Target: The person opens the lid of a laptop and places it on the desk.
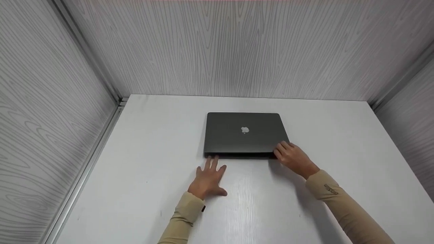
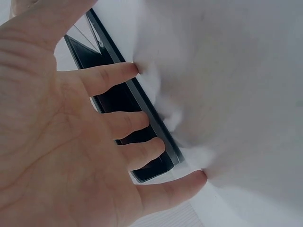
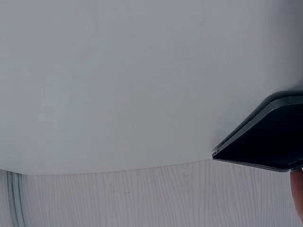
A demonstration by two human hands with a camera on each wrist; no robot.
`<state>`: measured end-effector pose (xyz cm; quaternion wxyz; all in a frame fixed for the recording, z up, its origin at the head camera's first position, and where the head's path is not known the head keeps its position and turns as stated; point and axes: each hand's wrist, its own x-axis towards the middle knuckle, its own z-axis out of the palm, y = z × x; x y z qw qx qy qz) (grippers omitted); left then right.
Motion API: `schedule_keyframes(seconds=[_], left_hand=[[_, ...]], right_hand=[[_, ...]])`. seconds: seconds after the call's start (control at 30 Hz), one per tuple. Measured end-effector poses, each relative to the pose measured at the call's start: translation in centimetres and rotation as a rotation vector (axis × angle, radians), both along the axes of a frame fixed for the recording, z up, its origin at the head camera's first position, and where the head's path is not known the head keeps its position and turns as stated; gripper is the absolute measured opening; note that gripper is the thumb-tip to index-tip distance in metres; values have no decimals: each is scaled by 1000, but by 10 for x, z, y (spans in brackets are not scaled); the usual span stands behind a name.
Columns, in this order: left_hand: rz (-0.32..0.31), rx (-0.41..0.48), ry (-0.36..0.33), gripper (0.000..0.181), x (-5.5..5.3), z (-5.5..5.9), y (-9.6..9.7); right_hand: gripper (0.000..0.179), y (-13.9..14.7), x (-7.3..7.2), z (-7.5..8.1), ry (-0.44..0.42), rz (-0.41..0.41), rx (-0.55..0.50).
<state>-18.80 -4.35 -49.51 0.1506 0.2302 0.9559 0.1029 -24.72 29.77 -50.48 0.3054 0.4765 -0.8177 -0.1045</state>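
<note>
A dark grey laptop [image 1: 245, 135] with a pale apple logo lies on the white table, its lid partly raised along the near edge. My right hand [image 1: 291, 157] grips the lid's near right corner with curled fingers. In the right wrist view, the lid [image 3: 265, 165] and base form a wedge, and only one finger [image 3: 297, 189] shows at the lid's edge. My left hand [image 1: 206, 181] is spread out, its fingertips right at the base's near left edge. The left wrist view shows its palm and straight fingers in front of the laptop's dark gap [image 2: 118, 101].
The white table [image 1: 152, 152] extends around the laptop. Behind it stands a wood-grain panel [image 1: 217, 51], with another panel [image 1: 44, 112] on the left and one [image 1: 410, 105] on the right. A metal rail [image 1: 91, 149] runs beside the table's left edge.
</note>
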Motion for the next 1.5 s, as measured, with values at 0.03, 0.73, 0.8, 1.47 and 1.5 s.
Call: schedule_keyframes(seconds=[0.03,0.73,0.8,1.47,1.5], left_hand=[[2,2,-5,92,0,0,0],[12,53,-22,90,3,1,0],[11,62,-21,90,3,0,0],[-7,31,38,89,2,0,0],[-8,30,44,89,2,0,0]], right_hand=[[5,3,0,0,-3,-3,-2],[33,23,7,-1,-42,-102,26],[33,24,8,0,-44,-103,29],[26,21,3,16,-1,-102,-157],[25,21,2,17,0,-105,-173]])
